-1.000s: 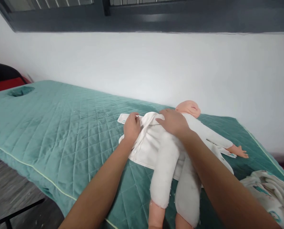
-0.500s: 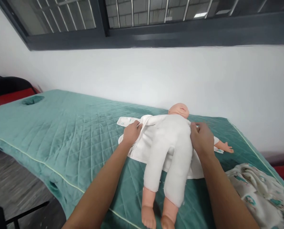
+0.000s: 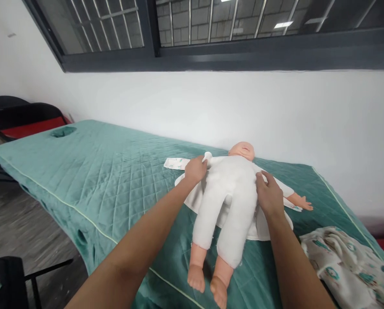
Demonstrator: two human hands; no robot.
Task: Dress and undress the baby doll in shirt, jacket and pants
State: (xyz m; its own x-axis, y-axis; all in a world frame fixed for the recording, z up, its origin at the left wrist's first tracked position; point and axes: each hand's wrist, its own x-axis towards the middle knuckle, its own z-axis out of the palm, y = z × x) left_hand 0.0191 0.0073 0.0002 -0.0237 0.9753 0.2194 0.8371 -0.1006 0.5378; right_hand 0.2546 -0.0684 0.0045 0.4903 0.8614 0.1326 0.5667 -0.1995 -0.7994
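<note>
A baby doll (image 3: 233, 184) with a white cloth body lies on its back, its head towards the wall. Beneath it a white baby garment (image 3: 192, 199) is spread out, with a printed strip (image 3: 176, 163) sticking out at the left. My left hand (image 3: 196, 170) is closed on white fabric of the garment beside the doll's shoulder. At the other side of the doll's torso, my right hand (image 3: 269, 193) has its fingers curled; what they grip is hidden. The doll's bare hand (image 3: 303, 201) rests beyond my right hand, its arm stretched outward.
The doll lies on a green quilted bed cover (image 3: 130, 171). A crumpled printed cloth (image 3: 349, 262) sits at the right front. Behind the bed are a white wall (image 3: 211, 107) and a barred window. Black and red chairs (image 3: 31, 122) stand at the far left.
My left hand has moved right and slightly up, bringing fabric closer to the doll's shoulder. My right hand has shifted slightly down, uncovering more of the doll's outstretched arm. The view has tilted a little.
</note>
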